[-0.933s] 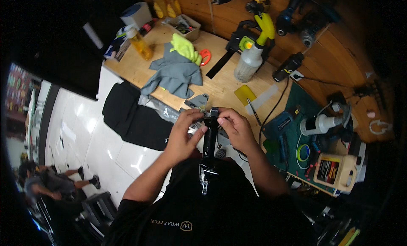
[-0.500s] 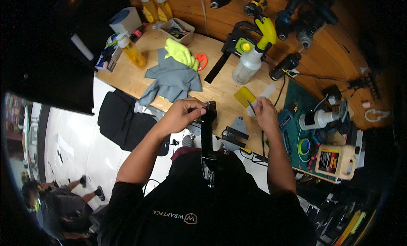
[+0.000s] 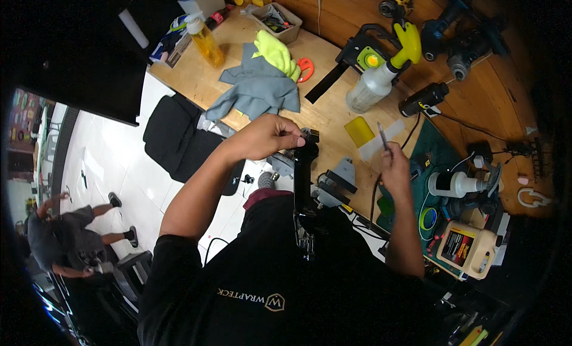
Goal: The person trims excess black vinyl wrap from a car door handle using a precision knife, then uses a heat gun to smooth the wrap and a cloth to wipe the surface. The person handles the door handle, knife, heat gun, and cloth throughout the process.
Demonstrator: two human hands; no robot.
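Note:
A long glossy black part point(image 3: 302, 174) stretches from the bench edge back toward my chest. My left hand point(image 3: 268, 137) is closed on its far end, thumb and fingers pinching it. In my right hand point(image 3: 395, 170) a slim grey pen-like cutting knife point(image 3: 382, 133) points up and away, apart from the black part. Just beyond that hand, a yellow squeegee card point(image 3: 358, 131) and a whitish translucent card point(image 3: 381, 140) lie on the wooden bench point(image 3: 325, 45). Between my hands sits a grey clamp with black jaws point(image 3: 336, 182).
Grey and yellow cloths point(image 3: 259, 87) and orange-handled scissors point(image 3: 305, 69) lie at the far left. A spray bottle point(image 3: 370, 88) and a black strip point(image 3: 326, 84) are beyond. A beige jug point(image 3: 468, 247) stands right. Another person point(image 3: 71, 239) is at the lower left.
My right hand has lifted the knife from beside the cards and drawn it back toward me, tip up. My left hand keeps its pinch on the black part. The whole view has shifted.

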